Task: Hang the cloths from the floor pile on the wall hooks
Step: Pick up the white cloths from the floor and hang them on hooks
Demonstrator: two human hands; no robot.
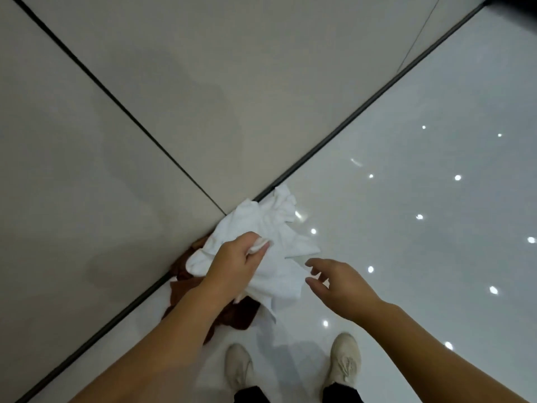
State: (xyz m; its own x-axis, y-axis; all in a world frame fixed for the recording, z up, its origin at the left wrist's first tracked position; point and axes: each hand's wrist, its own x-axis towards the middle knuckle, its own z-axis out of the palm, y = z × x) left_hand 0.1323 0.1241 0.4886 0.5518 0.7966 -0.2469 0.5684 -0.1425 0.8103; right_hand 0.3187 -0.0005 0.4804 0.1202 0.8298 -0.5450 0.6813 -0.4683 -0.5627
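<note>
While the left hand (236, 264) grips the white cloth (270, 237), the right hand (338, 285) hangs open beside it, over brown cloths (241, 314) near two shoes (344, 360).

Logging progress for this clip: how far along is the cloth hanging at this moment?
Early, by this view. Done: nothing shows as hung; no hooks are in view. In hand: the left hand grips a white cloth lifted by the wall base, while the right hand reaches toward it, fingers spread, holding nothing. Left: a brown cloth still lies on the floor beneath, and the white one needs hanging.
</note>
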